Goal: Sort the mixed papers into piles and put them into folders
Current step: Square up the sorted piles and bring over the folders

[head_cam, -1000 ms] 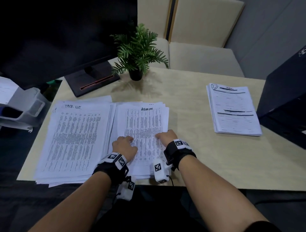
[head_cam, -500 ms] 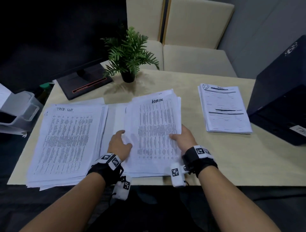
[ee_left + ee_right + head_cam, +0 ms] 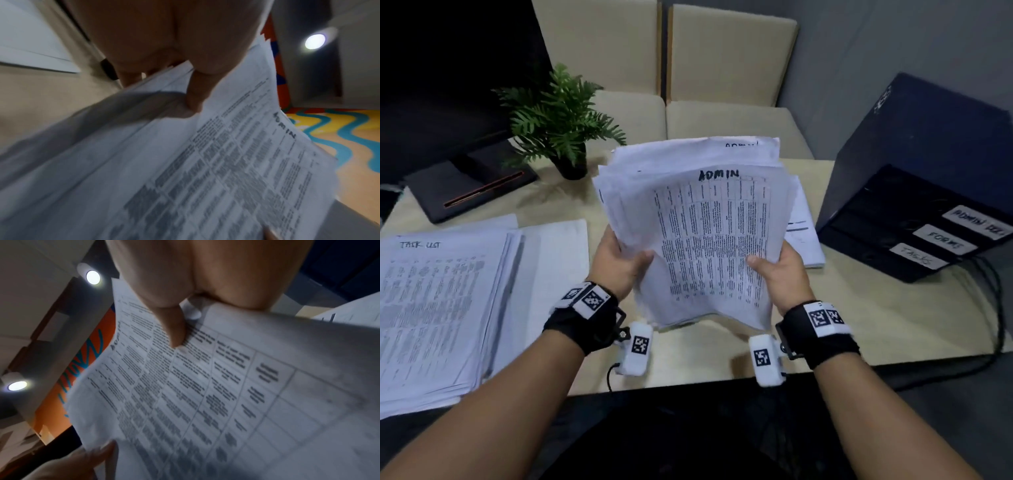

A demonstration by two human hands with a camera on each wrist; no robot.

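Observation:
A thick, uneven stack of sheets headed ADMIN [image 3: 709, 233] is held up above the table, tilted toward me. My left hand [image 3: 619, 263] grips its left edge, thumb on the top sheet, and my right hand [image 3: 777, 270] grips its right edge the same way. The left wrist view shows the ADMIN stack [image 3: 205, 162] with my left hand's thumb [image 3: 195, 97] pressed on it. In the right wrist view the ADMIN stack [image 3: 205, 394] has my right hand's thumb [image 3: 172, 331] on its print. A TASK LIST pile [image 3: 438, 308] lies flat at the left. A third pile [image 3: 804, 240] lies half hidden behind the held stack.
A dark file box [image 3: 914, 178] with white labels ADMIN, FORMS and TASKS [image 3: 941, 236] stands at the right. A potted fern [image 3: 565, 126] and a monitor base [image 3: 469, 185] stand at the back left. A black cable [image 3: 993, 308] runs along the table's right side. Beige chairs [image 3: 722, 120] stand behind.
Both hands took hold of the ADMIN stack and lifted it off the table, up and to the right. The head view has swung toward the file box.

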